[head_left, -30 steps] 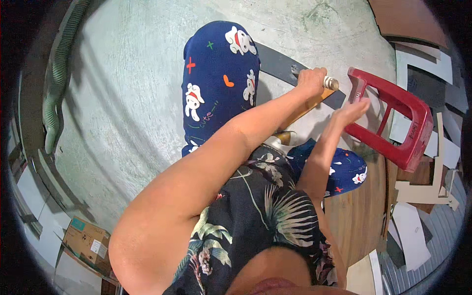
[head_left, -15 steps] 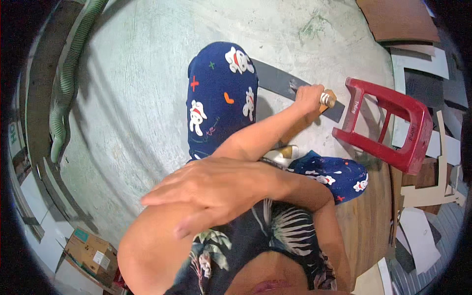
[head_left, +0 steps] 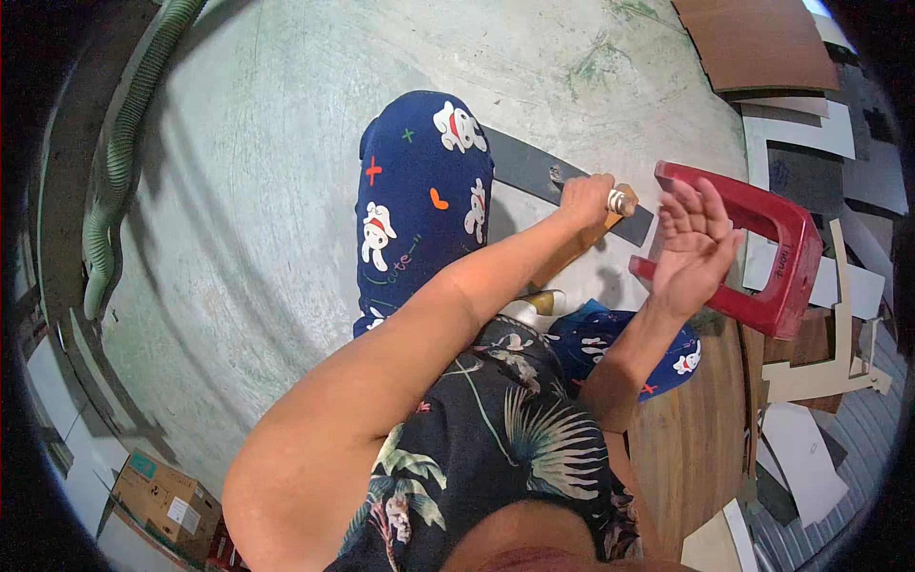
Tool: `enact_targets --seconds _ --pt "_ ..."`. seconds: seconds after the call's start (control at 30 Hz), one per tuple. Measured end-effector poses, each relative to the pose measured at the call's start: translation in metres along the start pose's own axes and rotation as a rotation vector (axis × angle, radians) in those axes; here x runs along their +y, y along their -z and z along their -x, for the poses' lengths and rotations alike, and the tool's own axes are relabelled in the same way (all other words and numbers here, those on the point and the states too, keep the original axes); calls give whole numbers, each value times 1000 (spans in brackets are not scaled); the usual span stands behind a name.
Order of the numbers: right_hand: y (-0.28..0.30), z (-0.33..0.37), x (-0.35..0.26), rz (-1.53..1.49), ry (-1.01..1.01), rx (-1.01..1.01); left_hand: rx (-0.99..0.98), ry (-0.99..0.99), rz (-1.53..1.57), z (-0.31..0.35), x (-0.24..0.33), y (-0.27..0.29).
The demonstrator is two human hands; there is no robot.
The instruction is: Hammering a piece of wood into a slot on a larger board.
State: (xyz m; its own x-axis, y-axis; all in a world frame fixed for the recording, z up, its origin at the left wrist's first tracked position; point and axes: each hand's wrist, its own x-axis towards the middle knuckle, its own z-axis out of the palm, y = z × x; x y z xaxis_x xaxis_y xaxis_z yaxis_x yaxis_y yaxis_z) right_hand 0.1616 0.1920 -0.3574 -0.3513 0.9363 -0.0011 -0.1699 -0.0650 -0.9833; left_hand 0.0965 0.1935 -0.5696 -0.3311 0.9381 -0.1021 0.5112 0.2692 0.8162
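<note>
My left hand point(head_left: 584, 200) is closed on a tan tool with a pale ringed end point(head_left: 621, 199); its kind I cannot make out. Below it lies a long dark grey strip point(head_left: 524, 168) on the floor, with a small heap of crumbs or shavings point(head_left: 558, 174) on it. A tan wooden edge point(head_left: 577, 253) shows under my left forearm. Raised to the right is my right hand point(head_left: 694, 253), palm up, fingers apart and holding nothing. It covers part of a red plastic stool point(head_left: 796, 276) lying on its side.
My knee in blue patterned trousers point(head_left: 424, 191) hides the strip's left part. Brown boards point(head_left: 758, 43) and white offcuts point(head_left: 801, 458) lie along the right. A green ribbed hose point(head_left: 122, 153) runs down the left side, and a cardboard box point(head_left: 167, 505) stands lower left.
My right hand has swung from across my left upper arm over to the right, in front of the stool. My left hand keeps its hold in nearly the same place.
</note>
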Motion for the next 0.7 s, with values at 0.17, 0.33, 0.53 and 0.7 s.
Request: enact_targets --seconds 0.17,0.33,0.53,0.7 --pt "26 -3 5 -160 8 183 -32 4 -23 -2 0 0" --pt "20 -1 5 -168 38 209 -29 22 8 0 -2 3" --pt "3 -3 -6 -206 79 176 -36 13 -8 -1 2 3" --pt "-51 -6 -40 -206 163 296 -56 -4 -31 -3 4 -6"
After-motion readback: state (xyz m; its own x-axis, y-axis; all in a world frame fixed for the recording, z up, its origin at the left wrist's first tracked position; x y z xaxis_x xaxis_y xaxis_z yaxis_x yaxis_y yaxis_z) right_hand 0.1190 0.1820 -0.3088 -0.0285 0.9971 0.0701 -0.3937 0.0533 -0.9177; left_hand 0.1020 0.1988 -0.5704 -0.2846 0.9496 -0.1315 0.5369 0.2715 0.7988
